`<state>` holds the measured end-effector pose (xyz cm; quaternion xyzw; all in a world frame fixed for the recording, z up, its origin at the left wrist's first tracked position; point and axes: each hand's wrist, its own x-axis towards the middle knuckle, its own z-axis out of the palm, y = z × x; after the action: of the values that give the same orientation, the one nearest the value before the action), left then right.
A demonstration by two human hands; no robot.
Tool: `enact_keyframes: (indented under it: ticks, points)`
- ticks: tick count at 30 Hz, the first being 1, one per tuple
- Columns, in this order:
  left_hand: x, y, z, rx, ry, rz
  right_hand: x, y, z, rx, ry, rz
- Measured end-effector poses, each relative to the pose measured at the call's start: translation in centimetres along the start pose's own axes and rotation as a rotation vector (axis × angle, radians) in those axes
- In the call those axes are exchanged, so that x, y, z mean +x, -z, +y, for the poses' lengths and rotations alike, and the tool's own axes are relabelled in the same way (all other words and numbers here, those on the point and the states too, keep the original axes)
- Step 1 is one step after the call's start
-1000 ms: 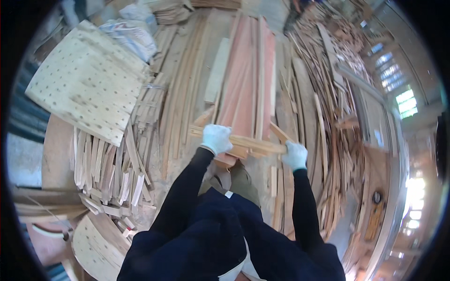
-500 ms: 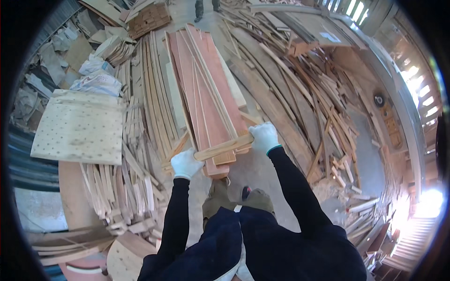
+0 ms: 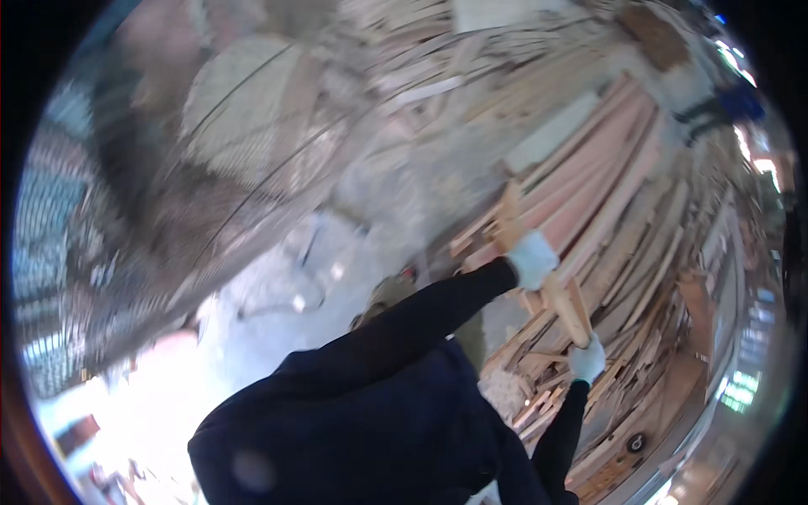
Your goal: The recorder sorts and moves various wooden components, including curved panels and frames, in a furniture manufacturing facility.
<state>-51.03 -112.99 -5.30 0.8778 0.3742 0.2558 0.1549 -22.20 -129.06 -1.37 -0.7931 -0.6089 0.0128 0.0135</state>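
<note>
Wooden bar [image 3: 569, 313] sat right of centre in frame, slanting down rightward, across lower end of long pinkish boards [image 3: 587, 187]. Left hand [image 3: 533, 259], white-gloved, had fingers closed over bar's upper part; right hand [image 3: 587, 360], gloved alike, had fingers closed at lower end, exact curl too blurred to tell. Boards ran toward upper right. Loose timber strips [image 3: 641, 252] lay along right side. Dark round thing [image 3: 636, 443] sat lower right. Co-worker in blue [image 3: 741, 103] was at upper right. Grey floor [image 3: 421, 198] showed near centre.
</note>
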Motion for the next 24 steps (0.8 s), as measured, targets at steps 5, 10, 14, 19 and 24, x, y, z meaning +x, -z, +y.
enact_keyframes:
  ticks: [5, 10, 14, 19, 24]
  points:
    - [-11.5, 5.1, 6.7, 0.107, 0.089, -0.268, -12.5, 1.6, -1.1, 0.048, 0.060, -0.126]
    - [-24.0, 7.5, 11.0, 0.083, 0.140, -0.290, -24.9, 0.3, -2.8, 0.007, 0.148, -0.041]
    - [-33.8, 7.8, 15.1, 0.147, 0.152, -0.176, -34.4, -0.2, -4.4, -0.072, 0.121, -0.102]
    - [-44.9, 8.7, 20.4, 0.154, 0.175, -0.193, -45.6, -1.1, -4.0, -0.091, 0.189, -0.144]
    - [-54.6, 9.0, 27.2, 0.136, 0.177, -0.162, -56.9, 0.1, -3.7, -0.135, 0.207, -0.194]
